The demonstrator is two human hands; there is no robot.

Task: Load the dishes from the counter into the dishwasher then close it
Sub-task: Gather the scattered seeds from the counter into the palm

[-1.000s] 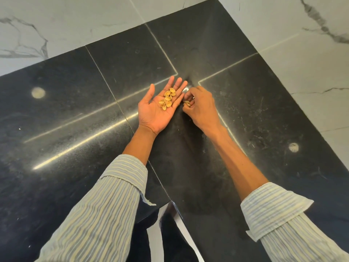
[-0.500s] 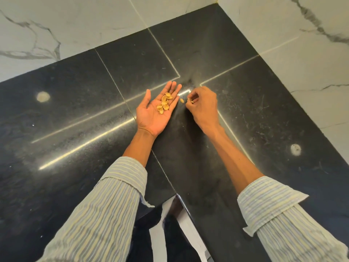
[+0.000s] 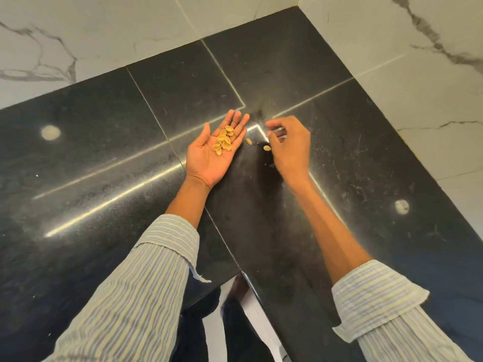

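No dish or dishwasher is in view. My left hand (image 3: 209, 155) lies palm up on the black stone counter (image 3: 104, 158), its fingers flat, with several tan pistachio shells (image 3: 223, 143) piled on it. Two loose shells rest on the counter just right of it, one (image 3: 248, 141) by my fingertips and another (image 3: 266, 147) beside my right thumb. My right hand (image 3: 291, 145) hovers over the corner seam with its fingers loosely curled and apart; I see nothing gripped in it.
The counter is L-shaped and meets white marble walls (image 3: 431, 87) at the back and right. Its inner front edge (image 3: 251, 288) is near my body. Pale round spots mark the counter at left (image 3: 50, 132) and right (image 3: 401, 206).
My right hand has lifted and spread its fingers, moving slightly right. A second loose shell now lies on the counter. My left hand has stayed put with its shells.
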